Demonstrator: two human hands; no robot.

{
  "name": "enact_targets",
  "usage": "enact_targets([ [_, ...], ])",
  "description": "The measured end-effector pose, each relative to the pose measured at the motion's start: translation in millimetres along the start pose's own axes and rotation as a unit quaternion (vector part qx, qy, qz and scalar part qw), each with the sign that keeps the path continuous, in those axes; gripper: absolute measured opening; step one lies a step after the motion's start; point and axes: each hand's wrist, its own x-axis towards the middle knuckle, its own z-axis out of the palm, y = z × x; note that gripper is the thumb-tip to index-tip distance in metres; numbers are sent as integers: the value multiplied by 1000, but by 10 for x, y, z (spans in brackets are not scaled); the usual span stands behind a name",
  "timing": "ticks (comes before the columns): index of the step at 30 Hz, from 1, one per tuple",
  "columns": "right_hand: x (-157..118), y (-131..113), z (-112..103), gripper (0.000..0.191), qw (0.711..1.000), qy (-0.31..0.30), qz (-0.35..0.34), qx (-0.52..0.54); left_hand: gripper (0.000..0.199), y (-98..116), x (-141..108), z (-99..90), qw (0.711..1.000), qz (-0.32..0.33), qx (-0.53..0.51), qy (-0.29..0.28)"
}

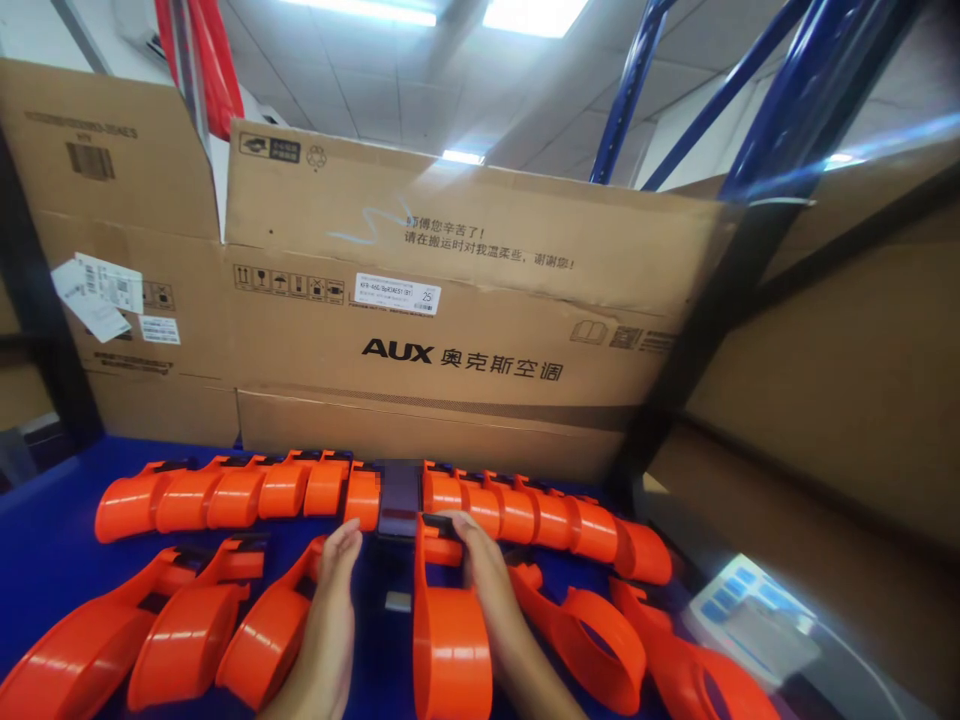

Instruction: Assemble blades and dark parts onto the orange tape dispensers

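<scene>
My right hand [491, 580] is closed at the upper end of an orange plastic loop-shaped piece [452, 640] with a black tip. Its fingers are partly hidden behind that end. My left hand [334, 600] is held upright, with its visible fingers stretched out. Beside it stands another orange loop piece [262, 635], whose narrow arm passes behind the hand; whether they touch is unclear. Between my hands a small grey block [397, 601] lies on the blue surface [60, 530]. Just beyond is a dark rectangular object [400, 500], in line with a back row of orange pieces [232, 497].
More orange loop pieces [184, 645] flank my hands on both sides. Behind the row rises a cardboard wall [300, 345] printed AUX. A dark post [682, 350] stands right, near a pale sheet or box with blue squares [750, 615].
</scene>
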Motion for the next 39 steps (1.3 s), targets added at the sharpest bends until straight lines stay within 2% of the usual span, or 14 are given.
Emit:
enact_targets([
  [3,-23,-116,47,34,997,-3,46,66,40,70,-51,18,1000,5,14,-16],
  [6,-29,-142,58,35,994,-11,70,84,46,104,-107,56,998,29,43,-21],
  [9,-41,-119,44,41,993,-34,84,73,50,131,-174,140,993,40,75,-86],
  [12,-66,-138,53,47,997,-25,58,35,53,156,-200,271,984,1,88,-153],
  [14,-91,-179,84,51,998,-30,44,23,50,170,-180,349,982,-38,58,-174],
  [16,-125,-218,128,54,997,-49,43,27,42,190,-148,391,981,-49,24,-185],
  [18,-168,-235,168,55,996,-66,50,37,35,223,-126,391,983,-35,14,-177],
  [22,-245,-201,188,54,992,-69,84,67,29,294,-124,333,993,-19,-4,-114],
  [25,-242,-191,168,33,987,-70,122,79,29,311,-101,308,996,-32,-17,-86],
  [28,-174,-260,172,10,981,-138,138,3,34,311,-56,294,995,-50,-16,-88],
  [31,-77,-362,215,7,973,-185,104,-90,32,324,-42,252,992,-52,-22,-108],
  [34,-8,-382,267,11,975,-181,75,-106,27,333,-49,194,995,-33,-29,-91],
  [37,-4,-286,290,6,986,-137,69,-73,28,305,-18,174,998,-11,-26,-59],
  [39,-32,-200,277,12,990,-110,64,-59,32,270,18,193,999,-13,-10,-43],
])
